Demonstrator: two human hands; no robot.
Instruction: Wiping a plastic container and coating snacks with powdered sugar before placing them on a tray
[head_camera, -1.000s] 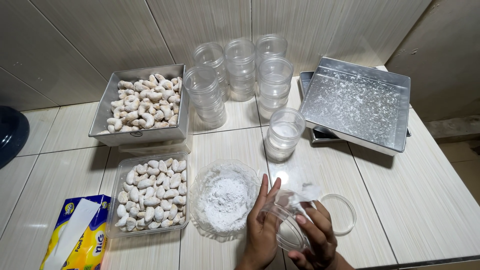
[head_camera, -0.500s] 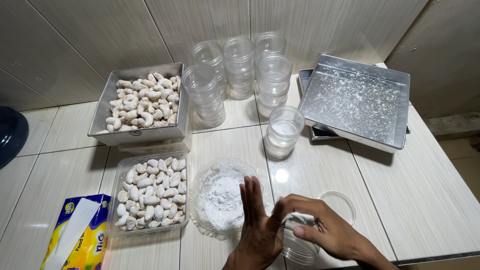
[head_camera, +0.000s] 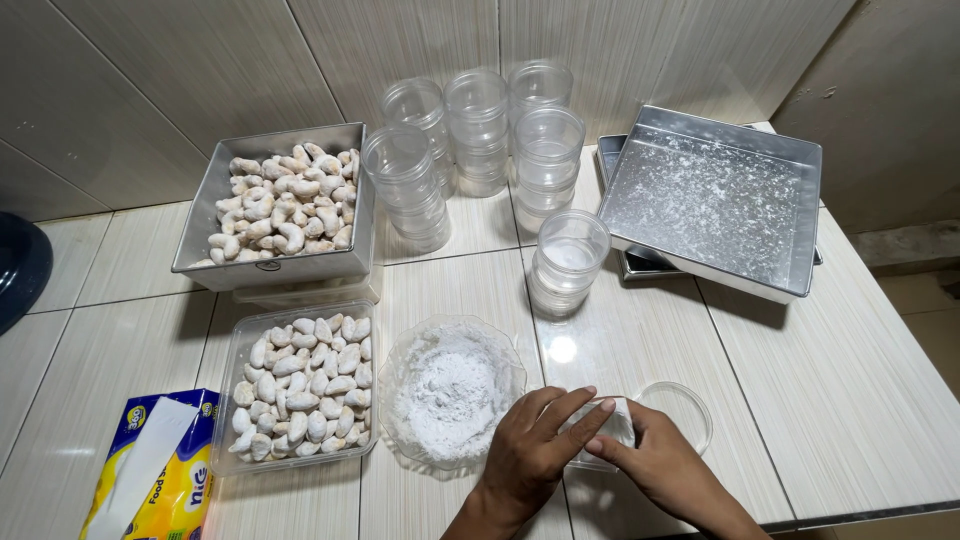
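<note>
Both hands are closed on one small clear jar at about 6 o'clock on the tiled counter. The jar is pinched between the left hand, whose fingers are laid over its near side, and the right hand, by which it is clasped from 4 o'clock. A white tissue appears to be pressed into the jar (how far in cannot be told). The jar seems to be tipped, its long axis running roughly from 9 to 3 o'clock. Its loose clear lid lies just beside the right hand, at 2 o'clock from the grip, so that hand is the nearer one. The glass bowl of white powder sits just beside the left hand at 10 o'clock, with the plastic tub of pale cookies further out at 9 o'clock.
</note>
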